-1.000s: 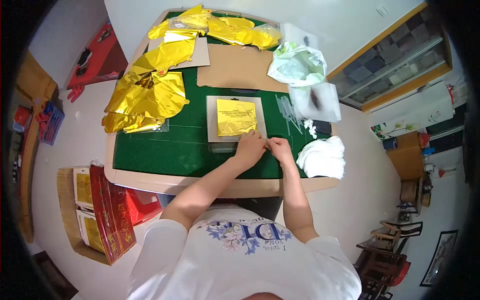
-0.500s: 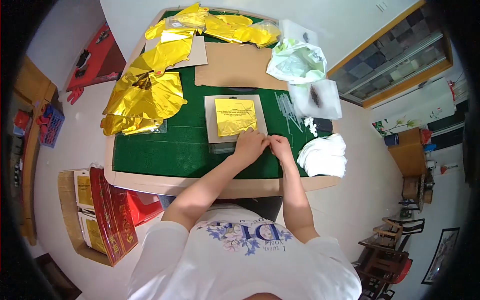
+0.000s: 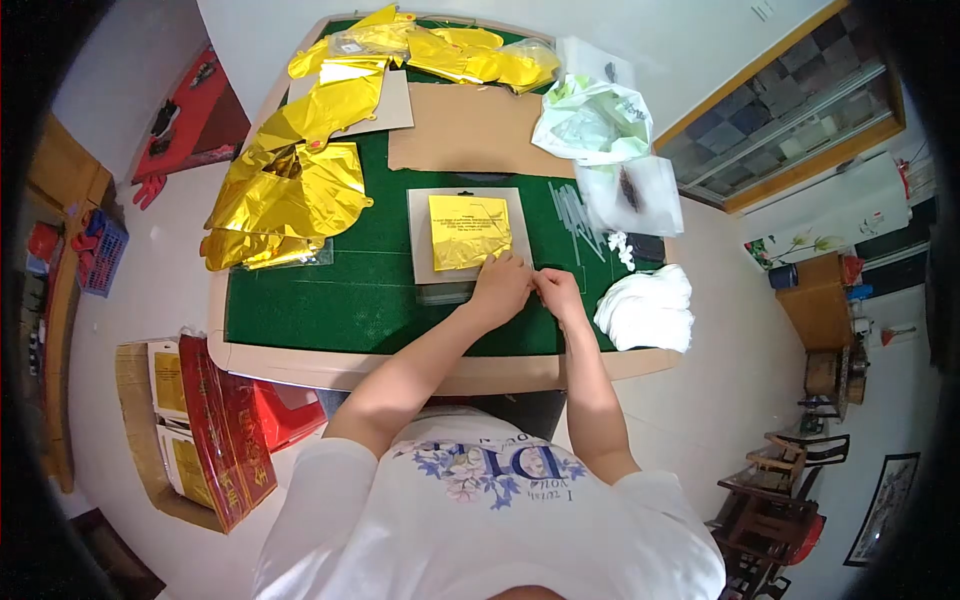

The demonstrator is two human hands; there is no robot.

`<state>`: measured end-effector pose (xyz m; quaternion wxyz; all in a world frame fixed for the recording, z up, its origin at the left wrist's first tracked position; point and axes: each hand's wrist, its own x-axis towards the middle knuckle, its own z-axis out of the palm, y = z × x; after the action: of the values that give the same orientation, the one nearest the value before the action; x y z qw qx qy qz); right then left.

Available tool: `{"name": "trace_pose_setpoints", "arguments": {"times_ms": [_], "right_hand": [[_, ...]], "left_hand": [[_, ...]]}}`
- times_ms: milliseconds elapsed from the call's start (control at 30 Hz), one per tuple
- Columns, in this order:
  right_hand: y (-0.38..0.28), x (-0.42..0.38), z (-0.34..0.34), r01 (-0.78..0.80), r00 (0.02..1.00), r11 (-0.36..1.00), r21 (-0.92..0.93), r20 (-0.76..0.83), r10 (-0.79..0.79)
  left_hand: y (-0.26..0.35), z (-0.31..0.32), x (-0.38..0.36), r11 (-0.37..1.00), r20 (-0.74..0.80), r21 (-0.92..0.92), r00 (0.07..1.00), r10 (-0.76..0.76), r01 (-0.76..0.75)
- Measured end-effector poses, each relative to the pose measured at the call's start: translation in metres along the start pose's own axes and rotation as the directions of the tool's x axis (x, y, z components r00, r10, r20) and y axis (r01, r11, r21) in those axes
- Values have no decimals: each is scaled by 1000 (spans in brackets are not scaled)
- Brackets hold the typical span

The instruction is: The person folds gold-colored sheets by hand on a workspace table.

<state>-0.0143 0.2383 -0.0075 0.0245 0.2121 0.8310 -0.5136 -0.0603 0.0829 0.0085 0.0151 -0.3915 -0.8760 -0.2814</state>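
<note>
In front of me lies a beige card point(image 3: 424, 240) with a hang hole at its far edge. On it rests a folded gold foil packet point(image 3: 468, 228) with printed text. My left hand point(image 3: 503, 287) covers the card's near right corner, its fingers touching the foil edge. Close by on the right is my right hand point(image 3: 559, 294), its fingertips pinched together and meeting those of my left hand just off that corner. What the two pinches hold is too small to make out. A strip of clear plastic shows below the card's near edge.
Gold foil sheets point(image 3: 285, 190) spread along the left and far sides of the green table point(image 3: 330, 310). At right are a white plastic bag point(image 3: 590, 125), thin white sticks point(image 3: 572, 220) and a white cloth point(image 3: 648, 310). A cardboard box point(image 3: 140, 430) of similar packets stands on the floor at left.
Both hands stay at the card's corner with almost the same pinched pose. Only slight finger movement shows; the card and foil packet have barely shifted.
</note>
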Motion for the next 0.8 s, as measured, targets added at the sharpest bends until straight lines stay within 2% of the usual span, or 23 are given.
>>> {"name": "trace_pose_setpoints", "arguments": {"times_ms": [67, 133, 167, 200, 300, 333, 367, 400, 433, 467, 533, 667, 733, 767, 800], "right_hand": [[7, 3, 3, 15, 1000, 1000, -3, -9, -15], [2, 1, 3, 30, 999, 1000, -7, -18, -30], [-1, 0, 1, -18, 1000, 999, 48, -22, 19], [-6, -2, 1, -66, 997, 992, 104, -19, 69], [-9, -3, 1, -71, 997, 994, 83, -23, 73], [-7, -1, 1, -74, 997, 993, 88, -16, 76], [-4, 0, 0, -66, 998, 995, 80, -21, 68], [0, 1, 1, -57, 998, 996, 71, -22, 59], [-6, -2, 1, -74, 997, 993, 96, -13, 76], [1, 2, 3, -45, 999, 997, 66, -27, 47], [-4, 0, 2, -50, 998, 997, 61, -33, 52], [-5, 0, 2, -71, 997, 994, 87, -13, 72], [-7, 0, 1, -83, 996, 993, 84, -7, 84], [-7, 0, 1, -77, 997, 994, 83, 1, 77], [-7, -1, 1, -83, 996, 992, 97, -4, 84]], "left_hand": [[-1, -3, -4, 1000, -23, -3, 1000, 14, -14], [-4, -9, -11, 998, -116, -57, 993, -2, -5], [-9, -13, -15, 998, -114, -56, 994, 0, -6], [-14, -22, -23, 995, -131, -88, 990, -58, 46], [-44, -54, -53, 952, -174, -208, 950, -261, 224], [-55, -74, -65, 954, -253, -157, 924, -287, 254], [-66, -94, -82, 941, -314, -164, 889, -333, 295], [-82, -112, -98, 860, -238, -319, 845, -479, 398], [-97, -131, -113, 803, -260, -357, 775, -576, 477], [-115, -154, -130, 781, -275, -267, 732, -623, 564], [-159, -189, -167, 714, -491, -37, 609, -622, 699], [-266, -268, -248, 470, -649, 202, 476, -593, 860], [-305, -300, -274, 388, -720, 150, 370, -588, 909], [-314, -309, -279, 381, -725, 147, 362, -586, 913], [-316, -319, -279, 326, -762, 125, 301, -574, 937]]}}
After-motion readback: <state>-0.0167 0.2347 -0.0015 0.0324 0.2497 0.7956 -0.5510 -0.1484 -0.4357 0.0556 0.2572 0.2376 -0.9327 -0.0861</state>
